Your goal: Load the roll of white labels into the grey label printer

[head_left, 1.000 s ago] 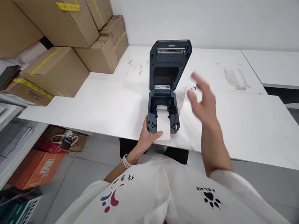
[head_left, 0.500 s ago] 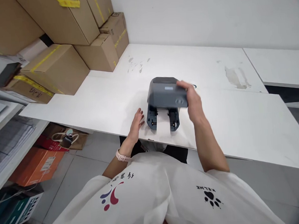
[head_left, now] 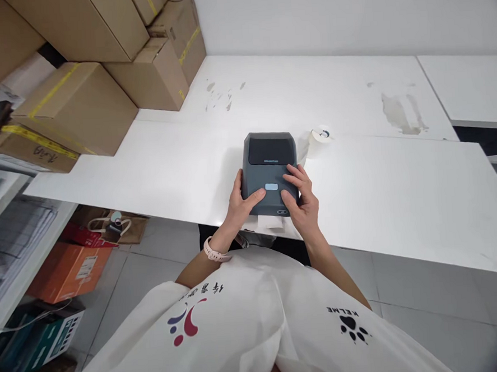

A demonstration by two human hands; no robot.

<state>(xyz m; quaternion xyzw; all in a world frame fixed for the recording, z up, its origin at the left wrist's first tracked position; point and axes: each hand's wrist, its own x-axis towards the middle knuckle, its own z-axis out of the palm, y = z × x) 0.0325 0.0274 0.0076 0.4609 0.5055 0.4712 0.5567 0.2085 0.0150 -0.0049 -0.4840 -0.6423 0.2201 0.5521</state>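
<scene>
A dark grey label printer point(head_left: 270, 176) sits near the table's front edge with its lid down. My left hand point(head_left: 238, 204) grips its left side, the thumb lying on the lid beside the light-coloured button. On the right side, my right hand point(head_left: 303, 200) holds the printer, thumb and fingers resting on the lid. A white paper strip point(head_left: 271, 223) sticks out from the front, below the printer. Behind the right hand stands a white label roll point(head_left: 319, 139), and paper leads from it toward the printer's back.
Brown cardboard boxes point(head_left: 79, 106) are stacked at the table's left end. The white table point(head_left: 384, 200) has peeled patches and meets a wall at the back. An open shelf point(head_left: 24, 239) stands at lower left, with an orange box point(head_left: 70, 270) on the floor.
The printer's lid has swung down from raised to shut, covering the inside. My left hand has come from beside the printer onto it. My right hand has moved down with the lid.
</scene>
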